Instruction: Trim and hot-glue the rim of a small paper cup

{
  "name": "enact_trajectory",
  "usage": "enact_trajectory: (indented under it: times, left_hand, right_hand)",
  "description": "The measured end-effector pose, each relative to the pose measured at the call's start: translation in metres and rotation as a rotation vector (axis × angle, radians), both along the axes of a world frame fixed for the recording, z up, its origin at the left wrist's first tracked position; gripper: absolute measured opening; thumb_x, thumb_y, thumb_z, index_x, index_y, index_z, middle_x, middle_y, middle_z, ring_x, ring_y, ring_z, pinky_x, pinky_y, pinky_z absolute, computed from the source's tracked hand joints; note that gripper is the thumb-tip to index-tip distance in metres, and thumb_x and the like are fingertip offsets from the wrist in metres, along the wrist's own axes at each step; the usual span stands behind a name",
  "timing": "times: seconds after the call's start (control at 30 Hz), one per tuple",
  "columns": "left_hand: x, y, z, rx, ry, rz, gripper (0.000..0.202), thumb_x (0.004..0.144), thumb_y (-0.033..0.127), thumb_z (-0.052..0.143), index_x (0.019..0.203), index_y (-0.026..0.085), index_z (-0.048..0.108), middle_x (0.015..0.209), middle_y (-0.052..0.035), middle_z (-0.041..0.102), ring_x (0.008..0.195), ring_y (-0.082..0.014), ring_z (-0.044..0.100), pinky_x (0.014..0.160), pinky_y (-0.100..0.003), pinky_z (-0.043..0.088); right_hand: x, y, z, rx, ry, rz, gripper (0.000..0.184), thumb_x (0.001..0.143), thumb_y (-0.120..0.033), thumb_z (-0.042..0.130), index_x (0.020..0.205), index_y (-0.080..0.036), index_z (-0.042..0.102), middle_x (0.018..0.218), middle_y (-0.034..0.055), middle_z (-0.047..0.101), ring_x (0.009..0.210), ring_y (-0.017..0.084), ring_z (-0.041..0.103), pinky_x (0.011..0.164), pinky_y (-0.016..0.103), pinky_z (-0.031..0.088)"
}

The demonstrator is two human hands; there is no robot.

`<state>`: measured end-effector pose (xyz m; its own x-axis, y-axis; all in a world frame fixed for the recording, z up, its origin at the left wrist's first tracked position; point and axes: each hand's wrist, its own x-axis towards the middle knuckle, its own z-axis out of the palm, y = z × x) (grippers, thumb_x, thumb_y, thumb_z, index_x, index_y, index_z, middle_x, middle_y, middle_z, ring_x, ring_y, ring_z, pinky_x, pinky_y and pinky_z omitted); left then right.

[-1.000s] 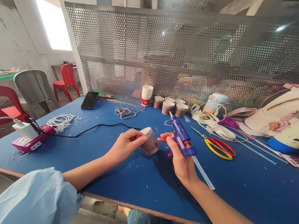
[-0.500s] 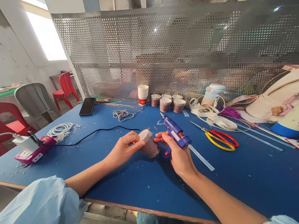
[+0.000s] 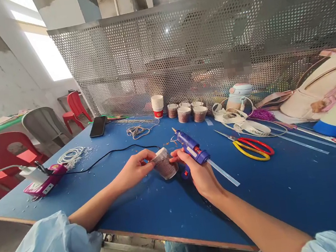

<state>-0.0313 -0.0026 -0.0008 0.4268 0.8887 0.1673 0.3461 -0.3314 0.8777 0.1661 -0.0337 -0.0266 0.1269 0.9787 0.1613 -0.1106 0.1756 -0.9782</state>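
Observation:
My left hand (image 3: pixel 133 169) is closed on the rim of a small paper cup (image 3: pixel 166 168) wrapped in brownish cord, tilted just above the table. My right hand (image 3: pixel 203 177) wraps round a blue hot glue gun (image 3: pixel 191 147); its nozzle points away to the upper left, and a clear glue stick (image 3: pixel 224 172) sticks out of its back. The right thumb and fingertips also reach the cup's right side. Behind the hands lies a loose tangle of cord (image 3: pixel 138 131). Several wrapped cups (image 3: pixel 184 114) stand near a stack of white paper cups (image 3: pixel 157 102).
Scissors (image 3: pixel 250 146) with red and yellow handles lie to the right, near white ribbon (image 3: pixel 241 125) and a bottle (image 3: pixel 239 94). At the left are a purple power strip (image 3: pixel 45 184), coiled white cable (image 3: pixel 70 155) and a phone (image 3: pixel 98 127). A perforated metal screen (image 3: pixel 130 65) borders the back.
The cup has turned in my left hand, from leaning with its rim side up-left to more upright, showing its brownish wrapping. My right hand still holds the glue gun. The view has shifted slightly.

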Motion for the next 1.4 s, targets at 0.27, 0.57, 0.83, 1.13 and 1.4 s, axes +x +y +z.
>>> enact_trajectory:
  times: [0.27, 0.57, 0.83, 1.13, 1.4]
  left_hand:
    - [0.004, -0.004, 0.006, -0.105, -0.117, 0.01, 0.027, 0.064, 0.015, 0.052, 0.087, 0.015, 0.067, 0.082, -0.0021, 0.067, 0.069, -0.0132, 0.054, 0.067, -0.027, 0.045]
    - [0.004, -0.005, 0.003, -0.088, -0.171, 0.038, 0.026, 0.078, 0.04, 0.065, 0.079, 0.014, 0.066, 0.074, -0.0015, 0.062, 0.068, -0.0131, 0.052, 0.067, -0.028, 0.043]
    - [0.002, -0.001, 0.002, -0.094, -0.341, 0.143, 0.025, 0.075, 0.038, 0.068, 0.079, 0.013, 0.066, 0.076, -0.0018, 0.063, 0.072, -0.0139, 0.054, 0.072, -0.028, 0.044]
    - [0.001, 0.007, -0.002, -0.105, -0.521, 0.188, 0.034, 0.076, 0.047, 0.068, 0.077, 0.013, 0.062, 0.069, 0.0001, 0.058, 0.066, -0.0117, 0.051, 0.066, -0.026, 0.044]
    - [0.0, 0.011, -0.002, -0.102, -0.612, 0.155, 0.046, 0.081, 0.059, 0.058, 0.073, 0.014, 0.059, 0.072, -0.0001, 0.053, 0.069, -0.012, 0.049, 0.067, -0.026, 0.045]
  right_hand:
    - [0.0, -0.005, 0.003, 0.015, -0.078, 0.025, 0.034, 0.084, -0.053, 0.061, 0.089, -0.02, 0.069, 0.084, 0.0046, 0.074, 0.084, 0.022, 0.068, 0.067, 0.03, 0.047]
    - [0.0, -0.008, 0.006, 0.023, -0.114, 0.04, 0.034, 0.085, -0.053, 0.06, 0.09, -0.021, 0.07, 0.085, 0.0042, 0.074, 0.085, 0.023, 0.068, 0.07, 0.031, 0.047]
    - [0.003, -0.012, 0.009, 0.058, -0.161, 0.053, 0.035, 0.086, -0.054, 0.059, 0.089, -0.021, 0.069, 0.082, 0.0034, 0.072, 0.077, 0.02, 0.064, 0.063, 0.029, 0.045]
    - [0.003, -0.021, 0.02, 0.025, -0.307, 0.122, 0.043, 0.084, -0.063, 0.055, 0.084, -0.021, 0.065, 0.062, -0.0003, 0.064, 0.064, 0.017, 0.058, 0.056, 0.027, 0.041]
    - [0.0, -0.028, 0.022, 0.097, -0.392, 0.121, 0.038, 0.084, -0.059, 0.057, 0.082, -0.021, 0.062, 0.058, -0.0015, 0.06, 0.055, 0.017, 0.057, 0.056, 0.029, 0.04]
